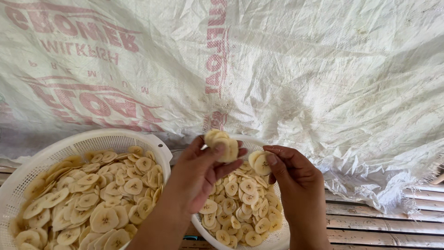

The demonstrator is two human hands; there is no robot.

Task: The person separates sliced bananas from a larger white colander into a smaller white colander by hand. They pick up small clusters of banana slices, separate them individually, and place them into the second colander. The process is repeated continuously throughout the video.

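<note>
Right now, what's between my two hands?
In the head view, left hand and right hand each hold banana slices; between them lies the smaller colander of slices.

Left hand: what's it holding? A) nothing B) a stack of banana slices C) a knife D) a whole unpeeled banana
B: the left hand grips a small stack of banana slices at its fingertips above the smaller white colander, while the right hand pinches a couple of slices of its own.

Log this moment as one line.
left hand: holds slice stack | right hand: holds slices | below: small basket | left: big basket
</note>
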